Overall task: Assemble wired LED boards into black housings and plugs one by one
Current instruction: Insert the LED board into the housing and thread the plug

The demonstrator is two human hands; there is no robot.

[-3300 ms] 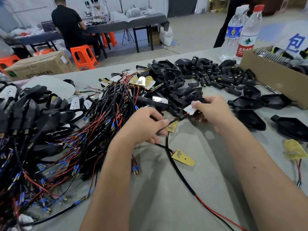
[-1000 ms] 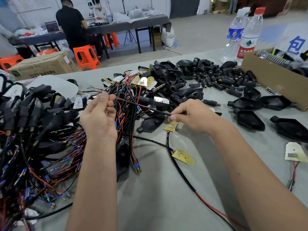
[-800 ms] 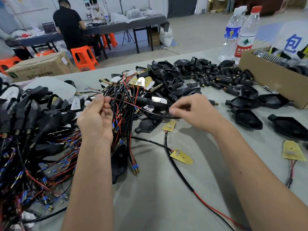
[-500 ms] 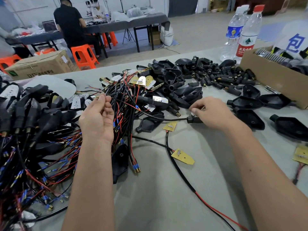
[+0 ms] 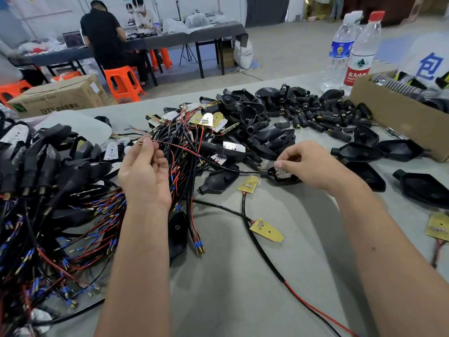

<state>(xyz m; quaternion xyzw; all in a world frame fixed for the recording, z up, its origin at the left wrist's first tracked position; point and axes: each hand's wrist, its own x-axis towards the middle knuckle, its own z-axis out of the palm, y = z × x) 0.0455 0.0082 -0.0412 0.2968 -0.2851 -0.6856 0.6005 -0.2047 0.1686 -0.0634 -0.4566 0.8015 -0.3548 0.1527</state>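
Observation:
My left hand [image 5: 144, 176] is raised over the wire pile and pinches the brass-tipped end of a red and black wire [image 5: 177, 147] between thumb and fingers. That wire runs right to a black housing [image 5: 279, 177] lying on the table with a white LED board [image 5: 281, 171] in it. My right hand [image 5: 311, 166] rests on that housing, its thumb and fingertips on the board. A heap of black housings [image 5: 250, 117] and small black plugs [image 5: 315, 115] lies behind. Loose yellow boards [image 5: 266, 229] with wires lie in front.
A big tangle of wired assemblies [image 5: 48, 203] covers the table's left side. A cardboard box [image 5: 393, 120] and two water bottles [image 5: 357, 49] stand at the back right. Empty housings [image 5: 359, 152] lie to the right. A person sits at a far table [image 5: 104, 37].
My right hand has pulled the wire through the housing, drawing the board rightward into it. My left hand rose to the left with the wire end and stays there.

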